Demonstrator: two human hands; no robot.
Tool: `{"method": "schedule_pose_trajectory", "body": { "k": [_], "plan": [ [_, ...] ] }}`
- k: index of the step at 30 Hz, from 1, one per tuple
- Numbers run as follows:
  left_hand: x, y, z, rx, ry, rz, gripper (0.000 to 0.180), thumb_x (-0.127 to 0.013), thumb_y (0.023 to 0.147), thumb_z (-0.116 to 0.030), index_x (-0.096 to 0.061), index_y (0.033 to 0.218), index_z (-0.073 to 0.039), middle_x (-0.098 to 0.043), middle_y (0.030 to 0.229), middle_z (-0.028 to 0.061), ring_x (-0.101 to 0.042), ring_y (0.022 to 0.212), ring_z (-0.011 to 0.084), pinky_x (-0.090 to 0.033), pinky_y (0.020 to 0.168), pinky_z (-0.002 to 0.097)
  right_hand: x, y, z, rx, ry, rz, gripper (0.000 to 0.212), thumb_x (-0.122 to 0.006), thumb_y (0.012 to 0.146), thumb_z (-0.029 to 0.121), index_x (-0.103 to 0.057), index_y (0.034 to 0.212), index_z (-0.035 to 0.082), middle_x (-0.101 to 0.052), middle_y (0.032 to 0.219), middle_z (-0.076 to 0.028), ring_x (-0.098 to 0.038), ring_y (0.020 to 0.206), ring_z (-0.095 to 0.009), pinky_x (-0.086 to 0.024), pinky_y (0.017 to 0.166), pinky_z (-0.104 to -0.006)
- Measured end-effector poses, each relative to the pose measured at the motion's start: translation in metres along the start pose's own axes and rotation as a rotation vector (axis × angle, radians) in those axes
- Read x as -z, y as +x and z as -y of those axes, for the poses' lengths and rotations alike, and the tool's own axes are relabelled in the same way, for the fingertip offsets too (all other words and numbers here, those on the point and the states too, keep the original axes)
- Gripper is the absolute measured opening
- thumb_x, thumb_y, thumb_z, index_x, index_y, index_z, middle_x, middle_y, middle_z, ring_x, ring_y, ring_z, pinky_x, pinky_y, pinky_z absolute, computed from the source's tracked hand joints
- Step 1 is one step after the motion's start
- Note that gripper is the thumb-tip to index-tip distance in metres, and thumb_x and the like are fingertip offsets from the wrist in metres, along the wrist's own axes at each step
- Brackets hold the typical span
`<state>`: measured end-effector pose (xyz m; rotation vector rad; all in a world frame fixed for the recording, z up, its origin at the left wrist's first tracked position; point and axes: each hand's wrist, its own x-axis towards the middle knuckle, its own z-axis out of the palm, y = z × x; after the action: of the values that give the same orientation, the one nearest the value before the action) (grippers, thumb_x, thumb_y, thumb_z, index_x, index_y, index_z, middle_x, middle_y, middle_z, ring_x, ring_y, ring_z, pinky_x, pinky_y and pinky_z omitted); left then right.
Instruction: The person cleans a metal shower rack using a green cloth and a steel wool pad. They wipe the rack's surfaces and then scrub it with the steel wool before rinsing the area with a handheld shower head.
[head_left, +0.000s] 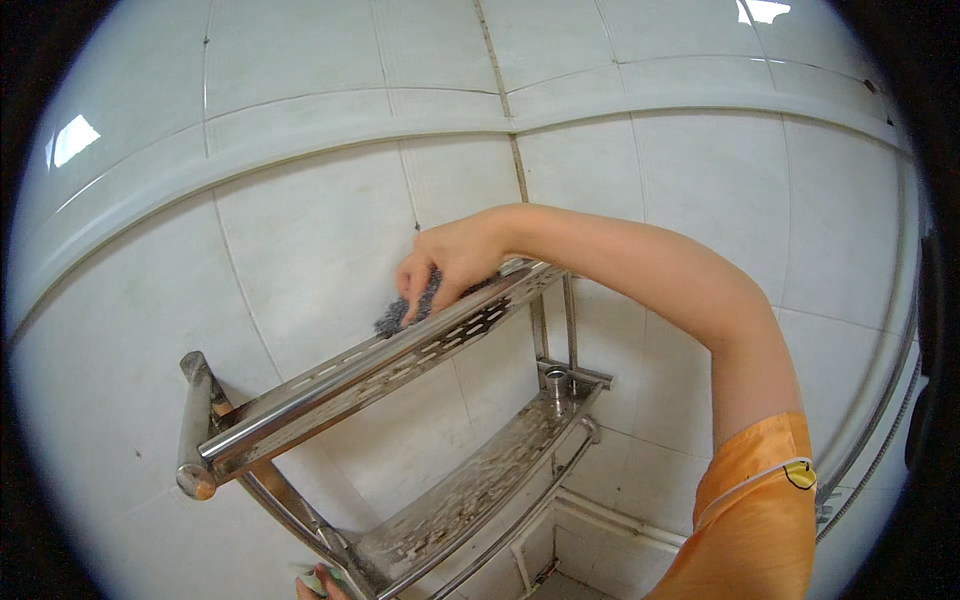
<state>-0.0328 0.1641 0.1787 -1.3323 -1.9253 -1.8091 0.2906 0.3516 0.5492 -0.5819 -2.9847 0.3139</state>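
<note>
A two-tier stainless steel wall rack with slotted shelves is mounted on the tiles. My right hand reaches over its upper shelf, fingers closed on a dark grey scrubbing cloth. The cloth presses against the shelf's back side, close to the wall; its far part is hidden behind the front rail. Only some fingers of my left hand show at the bottom edge, curled beside the rack's lower left end. Something pale green shows at those fingers, too little of it to name.
A small metal cup-like fitting stands on the right end of the wet-looking lower shelf. Under that shelf runs a towel bar. White tiled walls meet in a corner behind the rack. A metal hose hangs at the right.
</note>
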Motion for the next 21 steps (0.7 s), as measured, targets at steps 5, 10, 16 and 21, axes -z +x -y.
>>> {"method": "schedule_pose_trajectory", "body": {
  "k": [5, 10, 16, 21],
  "plan": [
    [0.000, -0.001, 0.001, 0.012, 0.024, 0.004, 0.016, -0.061, 0.077, -0.012, -0.064, 0.087, 0.000, -0.063, 0.080, 0.0187, -0.059, 0.073, 0.0333, -0.045, 0.067, 0.0398, 0.020, -0.076, -0.071, -0.274, -0.184, -0.051, 0.027, -0.066, 0.071, 0.006, -0.068, 0.097, 0.005, -0.059, 0.084, -0.009, -0.054, 0.079, -0.018, -0.043, 0.070, -0.0282],
    [-0.003, -0.001, -0.008, 0.002, -0.070, -0.011, 0.014, -0.060, 0.077, -0.010, -0.064, 0.087, 0.000, -0.063, 0.078, 0.0183, -0.059, 0.071, 0.0333, -0.045, 0.065, 0.0399, 0.023, -0.079, -0.060, -0.542, -0.186, -0.025, 0.023, -0.067, 0.071, 0.008, -0.068, 0.094, 0.002, -0.060, 0.082, -0.011, -0.054, 0.077, -0.016, -0.043, 0.067, -0.0289],
    [-0.001, 0.000, -0.001, -0.032, -0.018, -0.019, 0.013, -0.060, 0.077, -0.008, -0.063, 0.086, 0.001, -0.062, 0.076, 0.0182, -0.059, 0.069, 0.0327, -0.045, 0.064, 0.0393, 0.002, -0.006, 0.000, -0.005, -0.053, 0.014, 0.029, -0.067, 0.073, 0.008, -0.067, 0.102, 0.007, -0.057, 0.090, -0.004, -0.052, 0.080, -0.013, -0.041, 0.067, -0.0264],
    [0.002, 0.000, 0.005, -0.045, 0.000, -0.033, 0.012, -0.060, 0.077, -0.008, -0.061, 0.085, 0.001, -0.061, 0.075, 0.0177, -0.058, 0.068, 0.0310, -0.045, 0.063, 0.0387, 0.010, -0.026, -0.014, -0.040, -0.066, 0.085, 0.034, -0.066, 0.071, 0.004, -0.068, 0.104, 0.013, -0.054, 0.098, -0.003, -0.050, 0.085, -0.014, -0.042, 0.069, -0.0266]
  ]
}}
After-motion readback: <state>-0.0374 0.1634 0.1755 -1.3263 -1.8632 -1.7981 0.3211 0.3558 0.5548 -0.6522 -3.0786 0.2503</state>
